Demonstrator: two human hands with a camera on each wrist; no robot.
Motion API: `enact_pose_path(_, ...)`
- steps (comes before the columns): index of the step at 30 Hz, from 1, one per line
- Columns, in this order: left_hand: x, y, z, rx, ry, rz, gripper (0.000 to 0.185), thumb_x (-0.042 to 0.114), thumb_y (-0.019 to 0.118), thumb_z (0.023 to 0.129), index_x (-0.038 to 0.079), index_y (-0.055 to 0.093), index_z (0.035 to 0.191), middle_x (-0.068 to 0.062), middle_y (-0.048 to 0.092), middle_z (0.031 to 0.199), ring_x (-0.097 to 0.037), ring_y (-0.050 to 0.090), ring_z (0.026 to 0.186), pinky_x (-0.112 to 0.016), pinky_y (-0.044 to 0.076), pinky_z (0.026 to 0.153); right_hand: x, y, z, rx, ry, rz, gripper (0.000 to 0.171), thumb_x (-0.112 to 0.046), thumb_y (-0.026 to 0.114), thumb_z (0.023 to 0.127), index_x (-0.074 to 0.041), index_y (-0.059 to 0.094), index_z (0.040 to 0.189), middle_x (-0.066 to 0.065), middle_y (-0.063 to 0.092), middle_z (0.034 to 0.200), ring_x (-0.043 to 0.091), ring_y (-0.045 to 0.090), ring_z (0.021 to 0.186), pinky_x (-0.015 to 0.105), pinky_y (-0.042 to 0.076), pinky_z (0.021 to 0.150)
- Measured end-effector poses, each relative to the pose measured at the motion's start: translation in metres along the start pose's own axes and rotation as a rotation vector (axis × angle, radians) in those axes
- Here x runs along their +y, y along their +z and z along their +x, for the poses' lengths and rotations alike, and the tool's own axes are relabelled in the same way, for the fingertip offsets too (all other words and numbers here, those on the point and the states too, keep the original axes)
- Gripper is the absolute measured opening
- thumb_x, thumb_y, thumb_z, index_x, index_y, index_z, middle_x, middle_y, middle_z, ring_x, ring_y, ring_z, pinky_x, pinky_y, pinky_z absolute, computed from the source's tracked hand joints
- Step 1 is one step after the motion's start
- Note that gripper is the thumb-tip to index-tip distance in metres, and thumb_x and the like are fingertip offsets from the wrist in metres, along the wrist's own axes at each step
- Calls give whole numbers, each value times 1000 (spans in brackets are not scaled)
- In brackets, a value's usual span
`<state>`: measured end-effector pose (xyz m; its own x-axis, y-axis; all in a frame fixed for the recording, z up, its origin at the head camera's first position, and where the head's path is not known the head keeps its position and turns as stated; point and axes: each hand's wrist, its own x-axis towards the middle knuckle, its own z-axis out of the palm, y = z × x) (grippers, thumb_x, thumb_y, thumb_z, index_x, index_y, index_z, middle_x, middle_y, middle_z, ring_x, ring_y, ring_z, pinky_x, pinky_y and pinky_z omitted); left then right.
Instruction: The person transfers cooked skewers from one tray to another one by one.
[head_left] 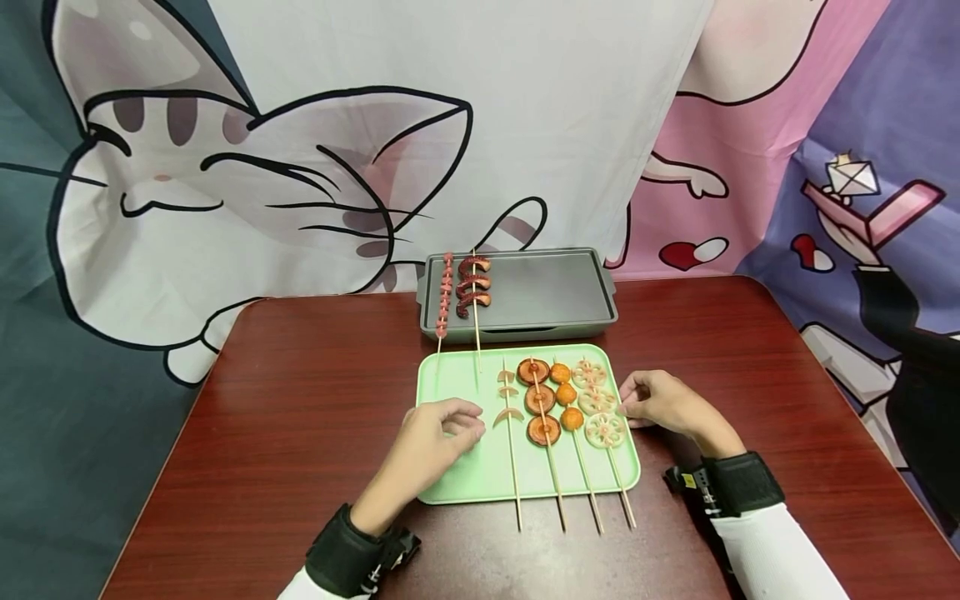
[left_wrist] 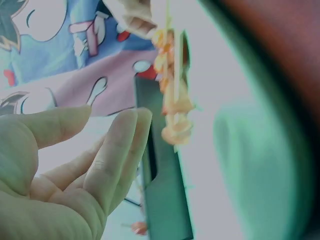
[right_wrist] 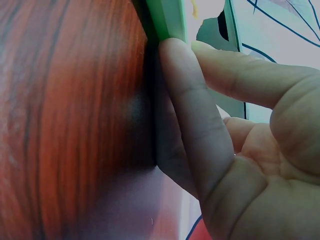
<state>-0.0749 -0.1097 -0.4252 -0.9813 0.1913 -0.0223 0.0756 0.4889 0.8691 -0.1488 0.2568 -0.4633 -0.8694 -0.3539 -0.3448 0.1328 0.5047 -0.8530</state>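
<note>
My left hand (head_left: 435, 437) is over the left part of a light green tray (head_left: 480, 483), holding nothing; the left wrist view shows a gap between thumb and fingertips. My right hand (head_left: 663, 404) pinches the tray's right rim (right_wrist: 169, 22) between thumb and fingers. Four wooden skewers lie side by side on the tray, handles jutting over its near edge. From left they carry thin tan slices (head_left: 507, 414), brown mushroom caps (head_left: 540, 400), orange balls (head_left: 566, 395) and pale lotus root slices (head_left: 604, 430).
Behind the tray stands a grey rectangular pan (head_left: 547, 287). At its left side lie a skewer of pink sausage pieces (head_left: 445, 296) and one of dark red curled tentacle pieces (head_left: 473, 285), sticks reaching over the tray. A cartoon-printed cloth (head_left: 585, 125) hangs behind the brown table (head_left: 300, 417).
</note>
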Motion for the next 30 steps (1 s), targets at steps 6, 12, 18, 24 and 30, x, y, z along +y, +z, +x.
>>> enact_pose_path(6, 12, -15, 11, 109, 58, 39, 27, 12, 76, 92, 10, 75, 119, -2, 79, 104, -16, 76, 94, -34, 63, 82, -1, 0, 0, 5, -1, -11, 13, 5, 66, 94, 11, 59, 103, 12, 62, 86, 17, 66, 78, 28, 64, 68)
enact_pose_path(12, 20, -25, 33, 110, 50, 36, 36, 18, 74, 96, 6, 69, 129, -10, 77, 116, -26, 76, 104, -44, 63, 88, 0, 0, 2, 12, -3, -15, 13, 5, 67, 93, 11, 59, 102, 11, 62, 85, 16, 66, 77, 27, 64, 67)
enact_pose_path(18, 23, -26, 61, 128, 44, 102, 32, 20, 71, 97, 3, 72, 124, -9, 79, 105, -22, 77, 90, -37, 63, 75, 1, -1, 2, 14, -8, -11, 11, 7, 65, 93, 11, 59, 101, 11, 62, 85, 16, 66, 77, 27, 64, 67)
enact_pose_path(24, 25, -24, 83, 139, 10, 193, 28, 19, 73, 95, 1, 75, 118, -8, 79, 96, -20, 74, 84, -34, 60, 70, 0, -2, 2, 12, -8, -8, 11, 8, 64, 93, 12, 58, 101, 11, 62, 85, 15, 66, 76, 27, 64, 67)
enact_pose_path(30, 26, -20, 98, 105, -88, 249, 25, 19, 76, 94, 1, 76, 112, -5, 79, 85, -18, 73, 76, -34, 60, 71, 1, -1, 2, 6, -2, -6, 12, 7, 65, 93, 12, 58, 102, 12, 62, 85, 15, 66, 77, 27, 64, 67)
